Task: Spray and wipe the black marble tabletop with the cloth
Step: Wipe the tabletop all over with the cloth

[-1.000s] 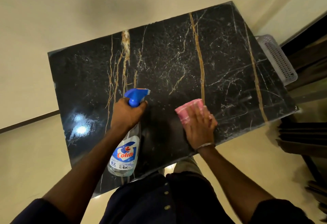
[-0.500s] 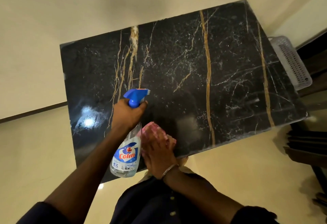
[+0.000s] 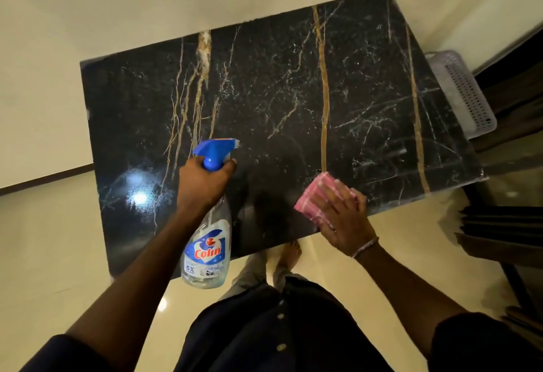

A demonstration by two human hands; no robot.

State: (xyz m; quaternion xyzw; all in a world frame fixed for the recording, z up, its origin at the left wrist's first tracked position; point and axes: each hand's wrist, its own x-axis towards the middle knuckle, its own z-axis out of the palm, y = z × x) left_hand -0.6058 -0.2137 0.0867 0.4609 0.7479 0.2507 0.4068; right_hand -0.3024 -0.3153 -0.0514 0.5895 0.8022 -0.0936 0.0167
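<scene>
Below — gold-veined black tabletop (image 3: 264,101), cream floor (image 3: 44,239)

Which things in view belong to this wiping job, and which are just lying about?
In the job: spray bottle, gripped by left hand; pink cloth, pressed by right hand; black marble tabletop.
Lying about: plastic basket, past the tabletop's right edge.

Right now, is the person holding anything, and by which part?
The left hand grips the spray bottle by its neck, under the blue trigger head. The right hand presses flat on the pink cloth, not gripping it.
</scene>
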